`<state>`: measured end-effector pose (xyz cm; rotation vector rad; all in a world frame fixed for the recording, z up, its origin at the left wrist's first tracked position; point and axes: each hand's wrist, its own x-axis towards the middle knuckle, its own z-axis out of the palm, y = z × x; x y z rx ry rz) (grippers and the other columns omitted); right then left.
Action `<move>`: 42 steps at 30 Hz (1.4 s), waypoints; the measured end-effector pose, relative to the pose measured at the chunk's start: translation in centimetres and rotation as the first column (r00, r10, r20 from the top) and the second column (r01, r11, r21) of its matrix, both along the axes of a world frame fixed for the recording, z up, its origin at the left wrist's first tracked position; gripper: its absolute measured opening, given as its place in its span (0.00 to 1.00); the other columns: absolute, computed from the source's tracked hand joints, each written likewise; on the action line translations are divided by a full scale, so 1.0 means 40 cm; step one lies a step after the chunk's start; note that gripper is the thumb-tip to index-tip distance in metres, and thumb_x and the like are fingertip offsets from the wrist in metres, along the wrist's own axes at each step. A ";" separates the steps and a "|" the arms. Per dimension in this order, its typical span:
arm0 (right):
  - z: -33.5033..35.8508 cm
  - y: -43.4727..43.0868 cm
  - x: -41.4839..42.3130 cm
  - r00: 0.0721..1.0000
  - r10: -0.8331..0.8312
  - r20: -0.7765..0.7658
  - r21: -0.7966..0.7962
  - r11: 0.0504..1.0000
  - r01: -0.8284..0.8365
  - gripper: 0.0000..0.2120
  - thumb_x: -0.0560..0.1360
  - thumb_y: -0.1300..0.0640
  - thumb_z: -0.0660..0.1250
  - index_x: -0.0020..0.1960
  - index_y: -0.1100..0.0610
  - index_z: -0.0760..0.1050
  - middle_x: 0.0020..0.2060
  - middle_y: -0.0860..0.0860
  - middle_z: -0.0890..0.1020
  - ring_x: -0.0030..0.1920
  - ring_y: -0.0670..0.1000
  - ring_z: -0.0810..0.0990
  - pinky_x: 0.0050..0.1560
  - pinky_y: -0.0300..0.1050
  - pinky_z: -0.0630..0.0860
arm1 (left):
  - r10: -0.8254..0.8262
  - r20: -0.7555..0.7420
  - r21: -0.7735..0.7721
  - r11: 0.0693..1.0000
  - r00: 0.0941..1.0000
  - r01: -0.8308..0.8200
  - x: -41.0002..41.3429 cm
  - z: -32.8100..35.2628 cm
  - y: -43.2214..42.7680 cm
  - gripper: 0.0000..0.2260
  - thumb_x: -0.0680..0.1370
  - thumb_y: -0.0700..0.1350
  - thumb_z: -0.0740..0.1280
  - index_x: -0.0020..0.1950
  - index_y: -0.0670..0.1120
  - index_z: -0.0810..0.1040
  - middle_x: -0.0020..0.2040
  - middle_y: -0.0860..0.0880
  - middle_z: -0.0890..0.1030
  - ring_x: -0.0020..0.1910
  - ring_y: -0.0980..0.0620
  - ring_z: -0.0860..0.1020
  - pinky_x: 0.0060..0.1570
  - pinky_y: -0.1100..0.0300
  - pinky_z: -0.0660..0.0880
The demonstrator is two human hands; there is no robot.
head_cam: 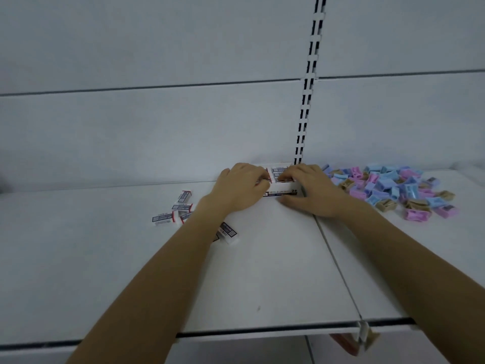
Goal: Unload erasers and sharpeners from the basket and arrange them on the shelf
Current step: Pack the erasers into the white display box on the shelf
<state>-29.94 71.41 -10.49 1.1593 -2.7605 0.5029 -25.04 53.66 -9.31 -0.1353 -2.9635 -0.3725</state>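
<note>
Head view — left hand [241, 185] grip pinches a sleeved eraser [264, 179], right hand [312, 191] grip curls round the flat cardboard box [282, 192].

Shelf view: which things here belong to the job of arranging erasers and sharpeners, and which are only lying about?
Belong to the job: eraser box, loose erasers, sharpener pile, shelf, left hand and right hand, both at the box.

Only there: slotted upright, back panel, reddish thing under the shelf edge.
</note>
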 end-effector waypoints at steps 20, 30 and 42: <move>0.058 -0.268 0.110 0.947 0.319 -0.029 -0.024 0.947 -0.320 0.15 0.78 0.60 0.59 0.63 0.55 0.73 0.61 0.50 0.75 0.61 0.51 0.70 0.63 0.43 0.64 | 0.092 0.202 0.109 0.987 0.975 -0.115 0.254 0.089 -0.342 0.10 0.74 0.40 0.65 0.55 0.48 0.76 0.50 0.52 0.77 0.43 0.55 0.74 0.47 0.64 0.68; 0.051 -0.411 0.120 0.944 0.322 0.073 0.181 0.927 -0.330 0.20 0.76 0.67 0.56 0.66 0.55 0.70 0.63 0.52 0.73 0.64 0.52 0.69 0.62 0.42 0.64 | 0.096 0.114 0.136 0.984 0.989 -0.112 0.306 0.044 -0.351 0.12 0.73 0.39 0.68 0.56 0.46 0.76 0.47 0.52 0.77 0.42 0.54 0.74 0.44 0.65 0.68; 0.070 -0.322 0.089 0.941 0.331 -0.061 0.029 0.943 -0.330 0.11 0.76 0.59 0.63 0.57 0.57 0.77 0.50 0.54 0.78 0.52 0.52 0.75 0.55 0.46 0.70 | 0.163 -0.176 0.240 0.964 0.971 -0.118 0.240 0.057 -0.299 0.11 0.75 0.41 0.65 0.57 0.43 0.78 0.48 0.48 0.78 0.43 0.56 0.74 0.42 0.70 0.64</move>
